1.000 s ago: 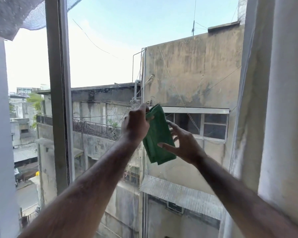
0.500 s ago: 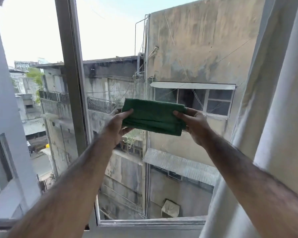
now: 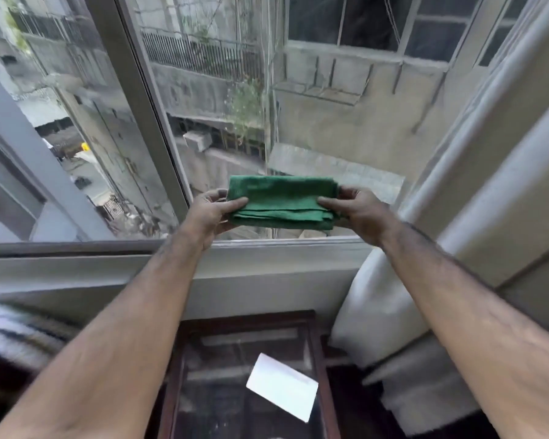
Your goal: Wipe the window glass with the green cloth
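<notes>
The green cloth (image 3: pixel 281 202) is folded into a flat horizontal rectangle, held in front of the lower part of the window glass (image 3: pixel 314 122). My left hand (image 3: pixel 211 213) pinches its left end, thumb on top. My right hand (image 3: pixel 358 212) pinches its right end the same way. The cloth hangs just above the window's bottom frame (image 3: pixel 282 245); whether it touches the glass I cannot tell.
A grey upright window post (image 3: pixel 146 99) stands left of the cloth. A white curtain (image 3: pixel 476 172) hangs at the right. Below the sill sits a dark wooden glass-topped table (image 3: pixel 244 381) with a white card (image 3: pixel 281 386). A striped fabric (image 3: pixel 10 337) lies at the lower left.
The cloth went from hanging in my left hand to being stretched folded between both hands. Both hands lowered toward the bottom of the pane and the view tilted downward.
</notes>
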`<state>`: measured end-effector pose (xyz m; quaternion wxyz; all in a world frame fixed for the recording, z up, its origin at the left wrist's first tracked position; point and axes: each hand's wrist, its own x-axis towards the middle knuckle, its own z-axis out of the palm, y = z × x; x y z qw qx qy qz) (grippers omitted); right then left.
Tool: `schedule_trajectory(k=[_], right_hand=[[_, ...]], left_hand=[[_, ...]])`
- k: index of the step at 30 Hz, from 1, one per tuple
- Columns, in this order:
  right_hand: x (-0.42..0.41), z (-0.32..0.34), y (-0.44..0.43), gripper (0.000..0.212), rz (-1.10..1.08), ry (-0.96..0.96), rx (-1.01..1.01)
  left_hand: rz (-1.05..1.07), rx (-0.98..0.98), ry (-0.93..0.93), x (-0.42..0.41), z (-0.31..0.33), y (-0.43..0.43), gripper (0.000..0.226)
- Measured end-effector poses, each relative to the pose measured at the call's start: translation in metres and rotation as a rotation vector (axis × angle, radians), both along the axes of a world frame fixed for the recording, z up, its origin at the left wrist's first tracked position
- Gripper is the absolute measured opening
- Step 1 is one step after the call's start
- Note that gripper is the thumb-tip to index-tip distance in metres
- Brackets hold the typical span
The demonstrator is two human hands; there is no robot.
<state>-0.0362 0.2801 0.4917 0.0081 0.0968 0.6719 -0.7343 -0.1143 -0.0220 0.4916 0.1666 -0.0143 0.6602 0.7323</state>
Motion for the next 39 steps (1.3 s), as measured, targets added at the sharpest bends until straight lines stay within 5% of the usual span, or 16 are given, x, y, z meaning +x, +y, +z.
schedule_trajectory(k=[14, 22, 34, 39], right_hand=[[0.102, -0.354, -0.032, 0.019, -0.148, -0.559, -0.094], [0.169, -0.513, -0.064, 0.035, -0.286, -0.829, 0.004], [0.183, -0.617, -0.077, 0.016, -0.307, -0.957, 0.283], [0.179, -0.593, -0.081, 0.027, -0.161, -0.904, 0.739]], left_hand=[[-0.078, -0.314, -0.277, 0.069, -0.338, -0.017, 0.029], [-0.194, -0.71, -0.341, 0.112, -0.518, -0.014, 0.027], [-0.315, -1.119, -0.209, 0.134, -0.614, 0.004, 0.037], [-0.335, -1.096, -0.183, 0.136, -0.597, 0.007, 0.039]])
